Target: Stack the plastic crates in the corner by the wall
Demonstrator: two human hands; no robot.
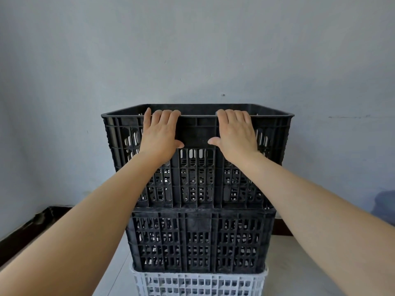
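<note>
The top black crate [196,133] sits on a second black crate [198,221], which sits on a white crate [198,283], close against the wall [192,50]. The left hand [159,135] and right hand [235,135] each have a closed grip on it, fingers hooked over its near rim and thumbs on its front.

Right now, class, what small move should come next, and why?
Probably let go: the left hand and right hand grip the rim of the top black crate, which already looks seated on the middle black crate, over the white crate.

Three slotted crates, stacked upright: top black crate [196,133] on middle black crate [198,223] on white crate [198,283] (partly visible), near the floor's [299,263] far edge.
</note>
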